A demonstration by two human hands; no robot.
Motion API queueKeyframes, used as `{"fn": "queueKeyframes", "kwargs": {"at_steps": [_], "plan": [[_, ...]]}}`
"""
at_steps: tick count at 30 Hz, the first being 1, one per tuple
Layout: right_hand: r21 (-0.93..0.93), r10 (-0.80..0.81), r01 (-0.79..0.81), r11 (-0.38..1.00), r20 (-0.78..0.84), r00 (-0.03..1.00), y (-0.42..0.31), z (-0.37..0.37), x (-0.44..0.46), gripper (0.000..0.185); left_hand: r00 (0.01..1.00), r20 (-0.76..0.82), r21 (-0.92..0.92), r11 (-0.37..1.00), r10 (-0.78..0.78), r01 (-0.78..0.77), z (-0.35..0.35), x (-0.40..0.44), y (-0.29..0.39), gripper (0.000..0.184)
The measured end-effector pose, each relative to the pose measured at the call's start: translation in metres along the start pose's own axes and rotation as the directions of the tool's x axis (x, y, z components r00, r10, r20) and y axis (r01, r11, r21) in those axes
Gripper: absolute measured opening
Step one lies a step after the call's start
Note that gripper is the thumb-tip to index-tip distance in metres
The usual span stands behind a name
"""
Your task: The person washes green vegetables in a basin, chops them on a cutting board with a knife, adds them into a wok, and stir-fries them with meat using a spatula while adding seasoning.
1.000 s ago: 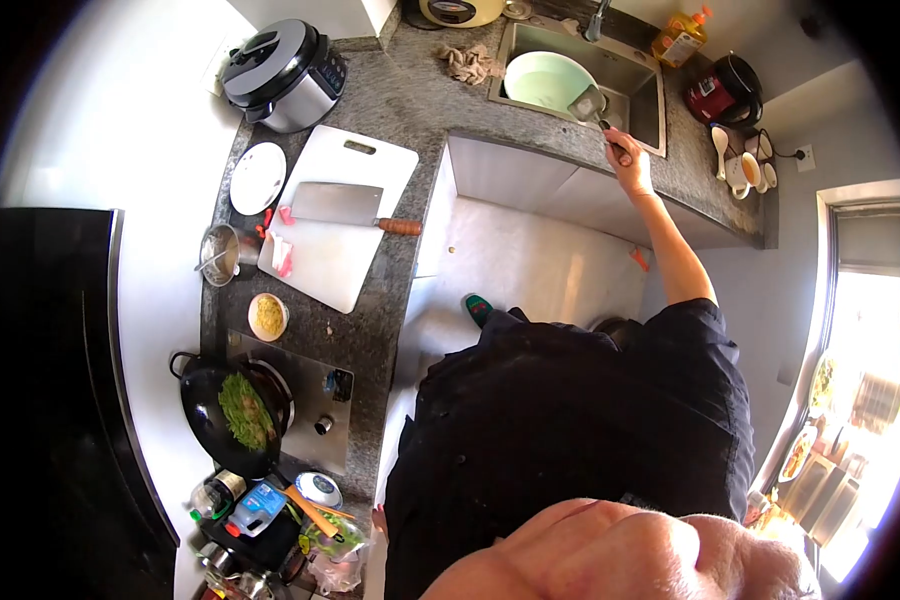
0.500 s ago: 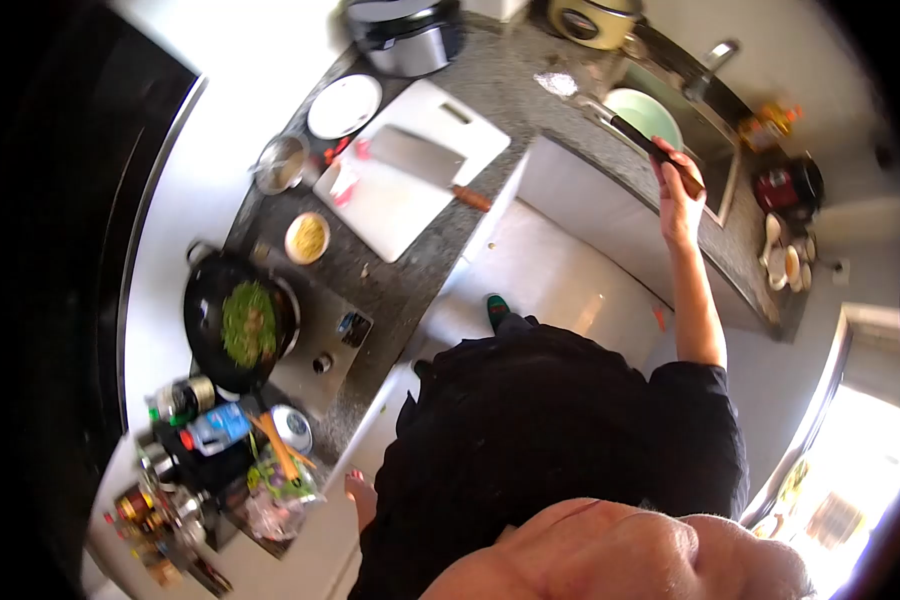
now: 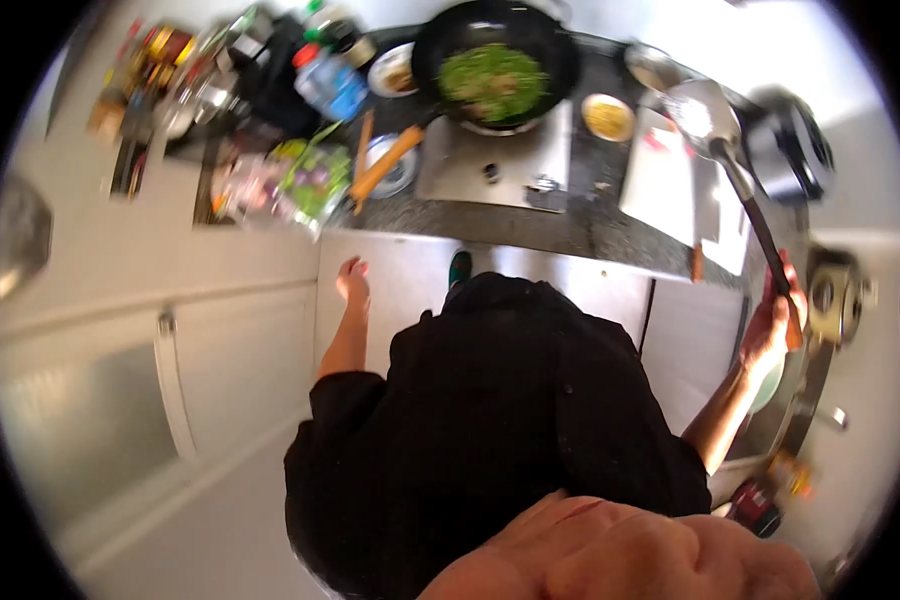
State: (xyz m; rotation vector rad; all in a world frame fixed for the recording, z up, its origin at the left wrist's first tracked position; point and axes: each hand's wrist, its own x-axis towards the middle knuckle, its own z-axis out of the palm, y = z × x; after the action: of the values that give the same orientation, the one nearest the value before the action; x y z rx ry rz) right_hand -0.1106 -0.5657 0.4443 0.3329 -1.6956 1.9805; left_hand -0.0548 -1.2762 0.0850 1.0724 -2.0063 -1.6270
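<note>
My right hand (image 3: 767,328) is wrapped round the handle of a metal wok spatula (image 3: 760,222). Its shiny, broad head points up and away, over the white cutting boards (image 3: 660,190) and a cleaver (image 3: 707,205). My left hand (image 3: 351,279) hangs low in front of the counter edge, touching nothing; its fingers look loosely apart. A black wok (image 3: 425,70) sits on the cooktop (image 3: 450,170), holding chopped greens (image 3: 495,80) with some brownish bits.
A small bowl of chopped yellow pieces (image 3: 607,118) stands right of the wok. To the left are a blue bottle (image 3: 330,85), wooden tongs (image 3: 395,165), a bag of vegetables (image 3: 290,190) and several jars. A silver-black cooker (image 3: 788,145) stands at far right.
My view has turned from the sink toward the cooktop. My right hand has carried the wok spatula away from above the sink to beside the cutting boards. The left hand shows more fully.
</note>
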Motion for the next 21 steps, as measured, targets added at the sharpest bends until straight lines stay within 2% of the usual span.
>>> {"fn": "queueKeyframes", "kwargs": {"at_steps": [1,4,8,12,16,19,20,21], "plan": [[0.007,0.009,-0.01,1.0,0.041,0.999,0.003,0.02,0.004,0.021,1.0,-0.015,0.085,0.996,0.017,-0.016,-0.007,-0.002,0.005,0.026],[0.056,0.037,-0.044,0.997,0.118,0.992,0.032,0.08,0.029,0.019,0.998,-0.052,0.013,0.999,-0.043,0.043,-0.024,-0.009,0.035,0.027],[0.057,0.082,-0.101,0.993,0.272,0.959,0.063,0.16,0.055,0.024,0.997,-0.056,-0.006,0.998,0.055,-0.055,-0.059,0.01,0.038,0.026],[-0.08,0.178,-0.162,0.983,0.276,0.944,0.091,0.232,0.067,0.024,0.985,-0.099,-0.094,0.984,0.144,-0.153,-0.084,0.052,0.048,0.024],[-0.089,0.223,-0.207,0.974,0.271,0.936,0.105,0.277,0.065,0.023,0.979,-0.126,-0.137,0.975,0.158,-0.175,-0.098,0.102,0.081,0.022],[-0.12,0.224,-0.2,0.972,0.232,0.947,0.101,0.295,0.056,0.022,0.951,-0.148,-0.265,0.915,0.272,-0.303,-0.103,0.141,0.099,0.02],[-0.181,0.237,-0.204,0.962,0.187,0.953,0.098,0.297,0.054,0.022,0.95,-0.156,-0.265,0.915,0.272,-0.305,-0.107,0.156,0.099,0.02],[-0.192,0.24,-0.206,0.96,0.179,0.954,0.096,0.296,0.053,0.022,0.918,-0.219,-0.245,0.893,0.33,-0.379,-0.111,0.168,0.109,0.019]]}}
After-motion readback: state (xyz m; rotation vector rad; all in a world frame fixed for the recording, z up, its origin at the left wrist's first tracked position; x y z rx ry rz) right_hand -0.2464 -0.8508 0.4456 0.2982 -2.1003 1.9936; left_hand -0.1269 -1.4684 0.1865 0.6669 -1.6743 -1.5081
